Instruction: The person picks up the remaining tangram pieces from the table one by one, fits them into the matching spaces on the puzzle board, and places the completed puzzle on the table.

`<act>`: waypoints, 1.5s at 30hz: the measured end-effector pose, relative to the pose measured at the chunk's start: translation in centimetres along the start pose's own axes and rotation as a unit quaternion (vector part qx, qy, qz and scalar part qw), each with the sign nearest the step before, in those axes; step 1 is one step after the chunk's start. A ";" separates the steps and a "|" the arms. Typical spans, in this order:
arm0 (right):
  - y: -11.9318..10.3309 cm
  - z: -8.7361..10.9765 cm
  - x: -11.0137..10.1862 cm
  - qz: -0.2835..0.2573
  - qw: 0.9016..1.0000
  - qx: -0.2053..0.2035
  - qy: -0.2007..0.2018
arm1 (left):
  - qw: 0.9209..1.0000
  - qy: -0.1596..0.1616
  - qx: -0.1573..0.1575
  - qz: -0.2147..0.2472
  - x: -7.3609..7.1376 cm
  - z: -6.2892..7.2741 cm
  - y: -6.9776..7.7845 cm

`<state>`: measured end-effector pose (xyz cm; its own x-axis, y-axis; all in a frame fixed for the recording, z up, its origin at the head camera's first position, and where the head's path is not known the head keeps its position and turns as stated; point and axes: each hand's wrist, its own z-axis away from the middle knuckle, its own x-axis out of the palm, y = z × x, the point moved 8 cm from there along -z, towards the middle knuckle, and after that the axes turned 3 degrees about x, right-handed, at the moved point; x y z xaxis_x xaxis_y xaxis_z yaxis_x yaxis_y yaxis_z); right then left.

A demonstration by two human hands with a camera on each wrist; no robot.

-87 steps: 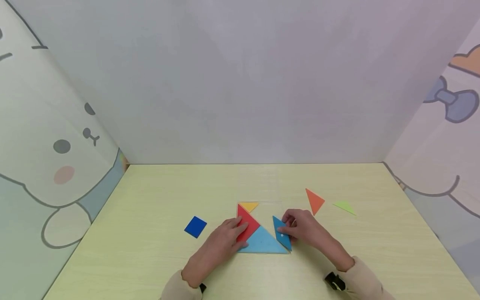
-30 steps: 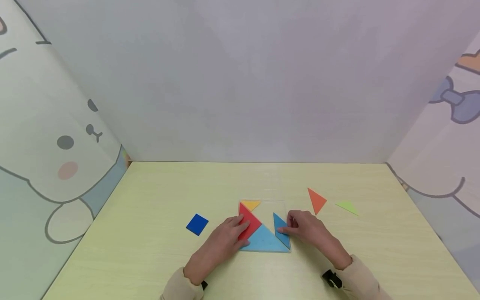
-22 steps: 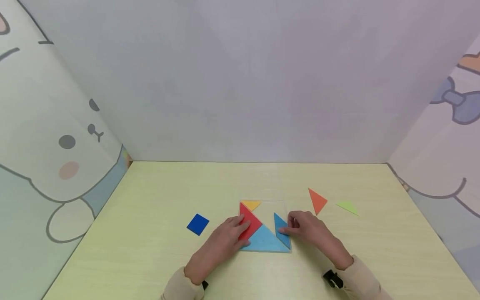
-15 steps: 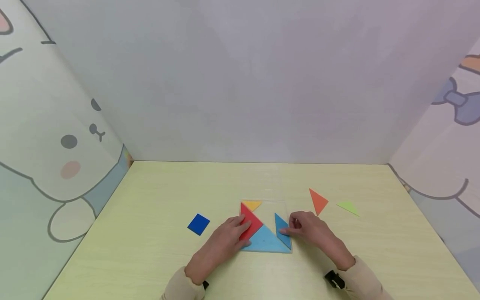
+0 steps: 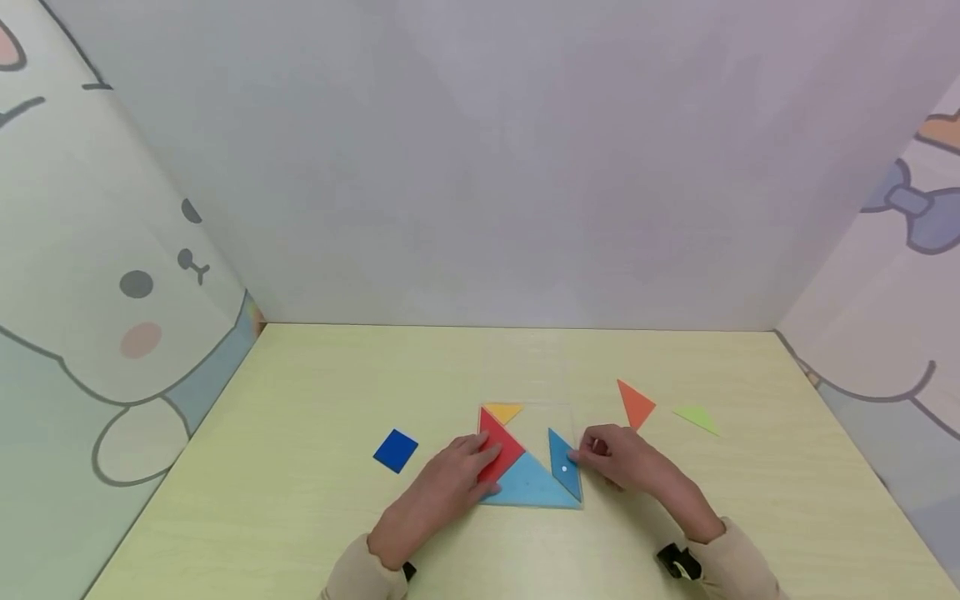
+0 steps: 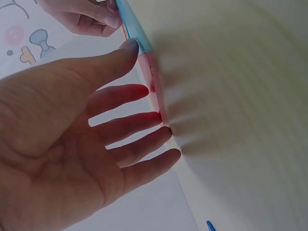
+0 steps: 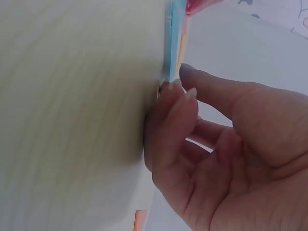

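Tangram pieces lie in a shallow clear tray [image 5: 551,404]: a red triangle [image 5: 512,448], a light blue triangle [image 5: 528,483], a small yellow triangle [image 5: 504,412] and a blue parallelogram [image 5: 561,461] with a white dot. My left hand [image 5: 444,479] rests on the tray's left side, fingers fairly straight over the red triangle and its thumb at the light blue one. At the parallelogram's right edge, my right hand [image 5: 626,457] touches with one fingertip. In the right wrist view, its fingers curl loosely beside the tray edge, thumb [image 7: 211,84] apart, nothing visible between.
On the table left of the tray lies a dark blue square [image 5: 395,451]. To the right are an orange triangle [image 5: 636,403] and a light green triangle [image 5: 697,419]. A pale wall [image 5: 517,167] stands behind the table, with cartoon-printed panels on both sides.
My right hand has drawn slightly right from the parallelogram, uncovering its white dot. Compared with the oldest frame, the parallelogram sits flatter in the tray. My left hand stays in place.
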<state>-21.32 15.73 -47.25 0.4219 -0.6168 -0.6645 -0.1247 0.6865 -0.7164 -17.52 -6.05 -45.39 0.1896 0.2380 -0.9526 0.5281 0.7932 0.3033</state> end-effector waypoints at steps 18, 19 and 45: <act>0.0 0.1 -0.3 -0.024 0.999 -0.026 -0.020 | 1.000 0.001 -0.001 0.029 -0.3 -0.2 -0.4; -0.1 0.1 -0.3 -0.023 0.999 -0.032 -0.019 | 1.000 0.006 0.003 0.027 -0.4 -0.2 -0.4; -1.7 1.9 -0.2 0.094 0.984 -0.151 0.015 | 0.991 0.131 -0.030 -0.007 -3.2 1.9 -3.6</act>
<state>-19.53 15.44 -45.48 0.3402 -0.5035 -0.7942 -0.4619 0.6462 -0.6075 -18.42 -10.76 -43.43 -0.0422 0.3574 -0.9330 0.4770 0.8278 0.2954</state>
